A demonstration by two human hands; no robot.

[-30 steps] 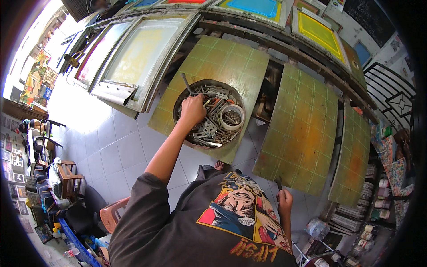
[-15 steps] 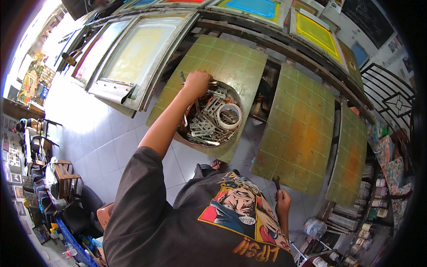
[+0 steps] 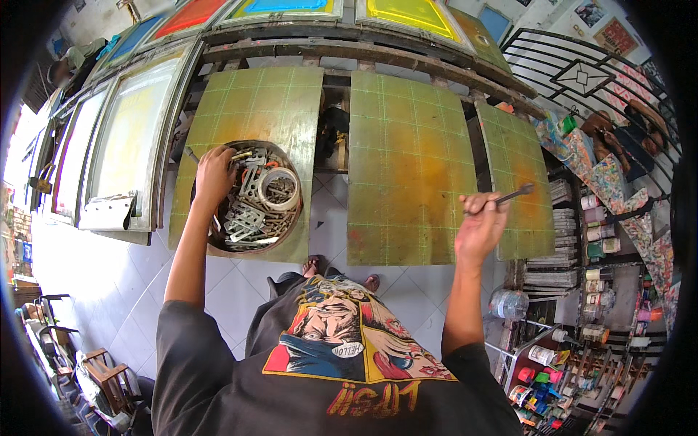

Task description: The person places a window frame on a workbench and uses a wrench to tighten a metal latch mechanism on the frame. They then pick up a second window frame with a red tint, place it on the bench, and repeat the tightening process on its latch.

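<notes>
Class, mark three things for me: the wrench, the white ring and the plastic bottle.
Wrench [image 3: 513,195]: head view, on its shaft.
White ring [image 3: 281,208]: head view, on its near rim.
Plastic bottle [image 3: 509,305]: head view, on its clear side.

- My wrench [image 3: 515,194]: dull metal.
- My T-shirt [image 3: 334,363]: matt cloth.
- Slotted brackets [image 3: 243,221] near my left: bare, shiny metal.
- Gridded board [image 3: 411,167] before me: smooth, faintly glossy.
- Floor tiles [image 3: 236,276]: smooth, glossy.

Lettering [image 3: 374,401] and speech-bubble text [image 3: 348,350] on shirt [image 3: 218,392]
</notes>
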